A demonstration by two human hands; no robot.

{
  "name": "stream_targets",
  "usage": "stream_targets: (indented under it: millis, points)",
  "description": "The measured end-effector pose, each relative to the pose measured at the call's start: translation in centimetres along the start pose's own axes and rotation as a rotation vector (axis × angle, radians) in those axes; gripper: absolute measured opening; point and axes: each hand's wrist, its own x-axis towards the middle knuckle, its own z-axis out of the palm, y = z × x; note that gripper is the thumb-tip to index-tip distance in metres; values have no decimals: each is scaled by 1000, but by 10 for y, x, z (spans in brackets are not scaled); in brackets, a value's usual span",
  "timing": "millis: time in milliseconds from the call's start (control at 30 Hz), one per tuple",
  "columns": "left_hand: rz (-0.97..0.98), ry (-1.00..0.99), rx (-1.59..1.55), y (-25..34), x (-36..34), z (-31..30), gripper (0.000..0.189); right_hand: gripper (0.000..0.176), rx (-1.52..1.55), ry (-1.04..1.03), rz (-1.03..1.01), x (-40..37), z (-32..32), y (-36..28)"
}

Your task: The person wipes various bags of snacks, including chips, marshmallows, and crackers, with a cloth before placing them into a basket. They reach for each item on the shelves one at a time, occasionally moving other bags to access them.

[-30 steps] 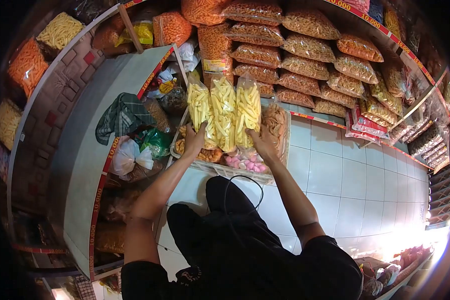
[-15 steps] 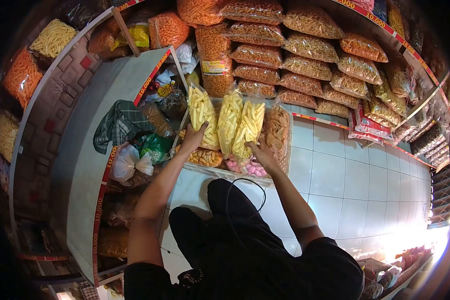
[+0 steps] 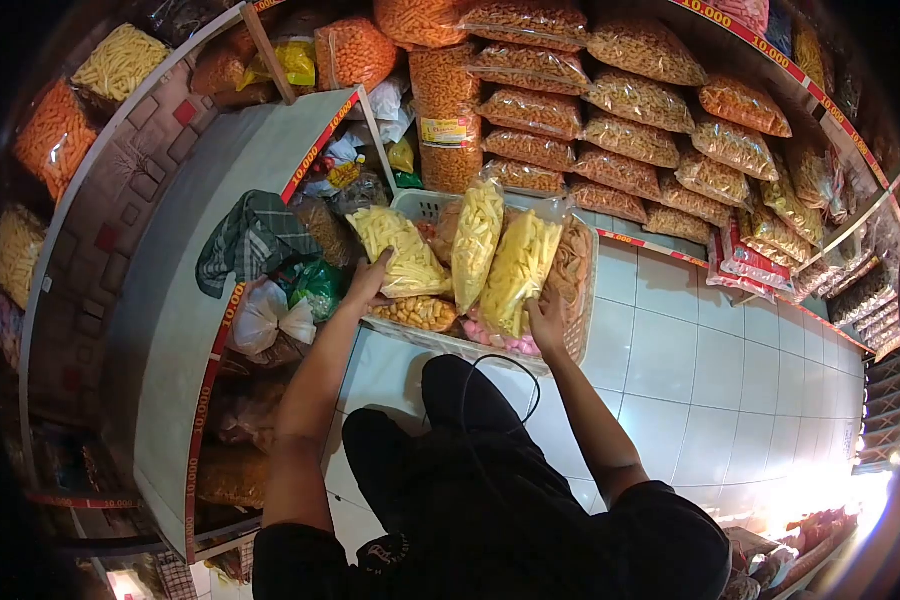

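My left hand point(image 3: 372, 277) grips the lower left side of a clear bag of pale yellow sticks point(image 3: 400, 250), which lies tilted over the left part of a white plastic basket point(image 3: 588, 325). At the lower edge of another yellow bag point(image 3: 520, 272), my right hand point(image 3: 547, 322) is closed on its corner. Between these two, a third yellow bag point(image 3: 477, 243) stands nearly upright, touched by neither hand. Under them in the basket are a bag of golden snacks point(image 3: 415, 313), pink pieces point(image 3: 518, 344) and a bag of brown curled snacks point(image 3: 570, 265).
Shelves of stacked snack bags point(image 3: 625, 138) rise behind the basket. At the left is a grey shelf point(image 3: 160, 300) with a dark checked cloth point(image 3: 255, 240). A white knotted bag point(image 3: 267, 320) and green bag point(image 3: 317, 285) sit beside it. A black cable point(image 3: 500, 358) loops near my knees.
The left yellow bag has tipped to the left with my left hand. The right bag leans more, in my right hand. The whole view has shifted slightly.
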Motion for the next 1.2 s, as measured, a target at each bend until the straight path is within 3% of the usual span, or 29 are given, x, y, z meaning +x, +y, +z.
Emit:
stream_targets:
  millis: [100, 200, 300, 467, 633, 700, 800, 833, 933, 967, 1000, 1067, 1200]
  points:
    - [-75, -134, -78, -27, 27, -23, 87, 57, 17, 74, -77, 1, -6, 43]
    - [-40, -29, 12, -19, 17, -22, 90, 52, 28, 144, -93, -4, -5, 48]
    - [-110, 13, 69, -6, 7, -19, 89, 51, 63, 200, -134, -7, -1, 45]
    - [-56, 0, 47, -9, -6, -15, 92, 49, -29, 296, -133, -14, 2, 28]
    - [-17, -55, -11, -14, -22, -22, 89, 53, -20, 264, 13, -18, -16, -14]
    - [-21, -75, -8, -10, -36, -27, 92, 53, -70, 321, -66, -17, -25, -8]
    - [202, 197, 159, -11, -46, -29, 92, 53, -99, 311, -94, -21, -18, -24]
    - [329, 305, 157, -22, -30, -31, 78, 54, -110, 273, -75, -19, -17, -20]
    - [662, 246, -5, 11, -77, -40, 67, 54, -155, 236, -139, -21, 0, -20]
    - [738, 279, -59, 15, -76, -50, 54, 54, -191, 233, -159, -20, 4, -14]
    - [868, 433, 56, 38, -110, -56, 46, 53, -229, 233, -176, -19, 6, -10]
    - [1011, 616, 257, 52, -113, -89, 43, 51, -298, 266, -228, -19, 9, -10]
    - [1081, 835, 329, 62, -110, -139, 41, 45, -455, 388, -422, -18, 20, -28]
